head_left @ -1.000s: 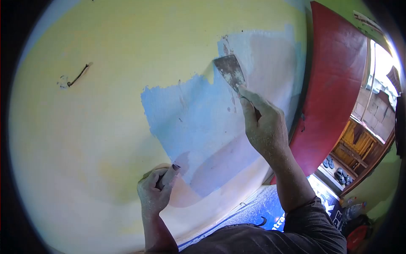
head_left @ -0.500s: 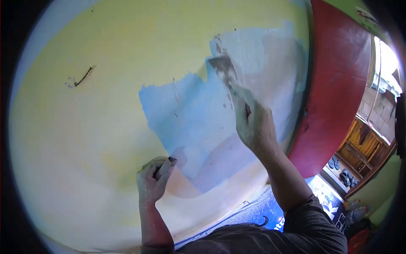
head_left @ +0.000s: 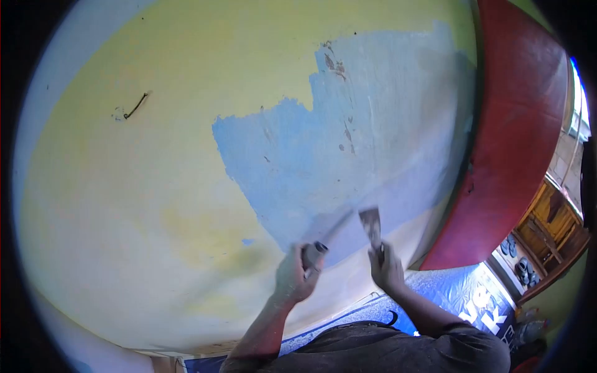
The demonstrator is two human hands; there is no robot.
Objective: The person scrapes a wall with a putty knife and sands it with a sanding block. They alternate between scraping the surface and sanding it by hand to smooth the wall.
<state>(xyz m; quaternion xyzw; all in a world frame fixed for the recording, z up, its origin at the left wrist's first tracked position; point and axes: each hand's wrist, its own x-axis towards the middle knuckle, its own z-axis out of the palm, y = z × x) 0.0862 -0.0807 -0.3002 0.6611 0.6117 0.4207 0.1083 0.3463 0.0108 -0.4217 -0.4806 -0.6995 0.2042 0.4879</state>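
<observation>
My right hand [head_left: 387,270] is closed round the handle of a putty knife [head_left: 370,227], its wide blade pointing up in front of the lower part of a pale blue patch [head_left: 298,168] on the yellow wall [head_left: 186,56]. To its left, my left hand [head_left: 297,276] grips a short, pale cylinder with a dark round end [head_left: 316,252]; what kind of thing it is I cannot tell. That dark end faces up and right, toward the blade. Ragged paint edges border the patch, and brown marks [head_left: 336,65] run down its upper part.
A bent dark hook [head_left: 135,105] sticks out of the wall at upper left. Along the right stands a red door panel [head_left: 510,137]. Blue sheeting with white lettering [head_left: 463,292] covers the floor below. Shoes [head_left: 525,272] lie by the doorway, with plastic bottles [head_left: 532,328] nearer.
My right hand has brought the putty knife down from the patch's upper part to its lower edge. My left hand has moved right, closer to the knife. The view has shifted slightly.
</observation>
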